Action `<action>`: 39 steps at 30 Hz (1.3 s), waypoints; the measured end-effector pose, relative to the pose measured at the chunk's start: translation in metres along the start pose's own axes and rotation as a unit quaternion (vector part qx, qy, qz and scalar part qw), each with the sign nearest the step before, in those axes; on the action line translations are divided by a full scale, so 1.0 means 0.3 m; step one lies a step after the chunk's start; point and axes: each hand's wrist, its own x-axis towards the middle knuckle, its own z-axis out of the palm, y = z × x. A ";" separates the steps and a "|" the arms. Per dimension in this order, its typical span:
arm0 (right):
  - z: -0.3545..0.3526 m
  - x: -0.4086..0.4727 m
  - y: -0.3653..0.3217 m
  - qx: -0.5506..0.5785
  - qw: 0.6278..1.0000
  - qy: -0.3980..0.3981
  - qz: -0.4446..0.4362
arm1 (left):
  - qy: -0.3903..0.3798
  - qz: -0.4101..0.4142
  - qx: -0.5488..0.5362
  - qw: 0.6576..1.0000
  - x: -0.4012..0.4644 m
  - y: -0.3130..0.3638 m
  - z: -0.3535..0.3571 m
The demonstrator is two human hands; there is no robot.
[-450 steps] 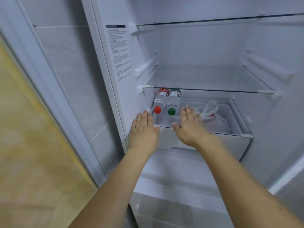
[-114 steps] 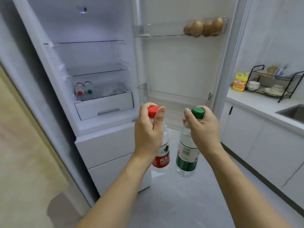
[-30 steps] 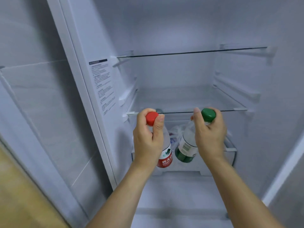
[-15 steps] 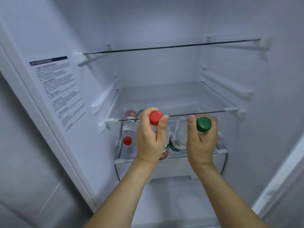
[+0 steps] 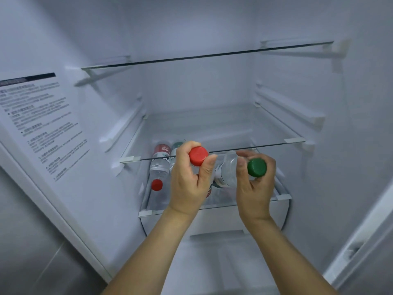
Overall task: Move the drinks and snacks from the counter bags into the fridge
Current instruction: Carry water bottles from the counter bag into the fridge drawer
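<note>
White plastic walls enclose the fridge (image 5: 212, 86), and the open drawer (image 5: 214, 222) at its base is the target for this step. We judge the step in hand to be laying two more bottles into that drawer, under the lower glass shelf (image 5: 212, 133).

Two bottles already lie against the drawer's left wall: a red-capped bottle in the drawer (image 5: 158, 167) with its cap toward the front edge, and a green-labelled bottle in the drawer (image 5: 176, 146) just beside it, mostly hidden.

We hold one bottle in each hand, bases aimed into the drawer. The left hand (image 5: 188, 184) has fingers and thumb curled round the neck of the red-capped bottle (image 5: 198, 156); its body is largely hidden behind the hand. The right hand (image 5: 256, 188) pinches the neck of the green-capped bottle (image 5: 227, 173), whose clear body slants toward the drawer's middle.

To do this well, we keep both caps below the shelf's front edge, lower the bases first, and set the bottles parallel to the two already stored, filling from the left wall toward the right. We release only once each bottle rests flat, since round bottles are likely to roll.
</note>
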 end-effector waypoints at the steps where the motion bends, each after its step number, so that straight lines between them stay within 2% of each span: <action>1: -0.005 -0.009 0.010 0.003 1.000 -0.011 0.004 | -0.011 0.002 -0.008 1.000 -0.019 -0.011 -0.004; 10: -0.050 -0.077 0.107 -0.045 0.991 -0.076 0.100 | -0.131 -0.022 0.052 0.990 -0.154 -0.144 0.006; 15: -0.062 -0.061 0.129 -0.086 0.986 -0.079 0.118 | -0.161 -0.056 0.090 0.981 -0.158 -0.213 0.005; 21: -0.016 -0.033 0.167 -0.140 0.976 -0.091 0.137 | -0.195 -0.025 0.145 0.970 -0.156 -0.279 0.015; 30: 0.018 0.027 0.259 -0.190 0.951 -0.157 0.188 | -0.276 -0.062 0.221 0.933 -0.118 -0.373 0.056; 34: 0.019 0.039 0.313 -0.231 0.929 -0.193 0.214 | -0.264 -0.126 0.249 0.923 -0.103 -0.405 0.072; 37: 0.027 0.055 0.344 -0.222 0.922 -0.221 0.228 | -0.273 -0.115 0.266 0.917 -0.102 -0.414 0.084; 39: 0.028 0.067 0.357 -0.196 0.928 -0.204 0.243 | -0.277 -0.110 0.276 0.914 -0.104 -0.419 0.087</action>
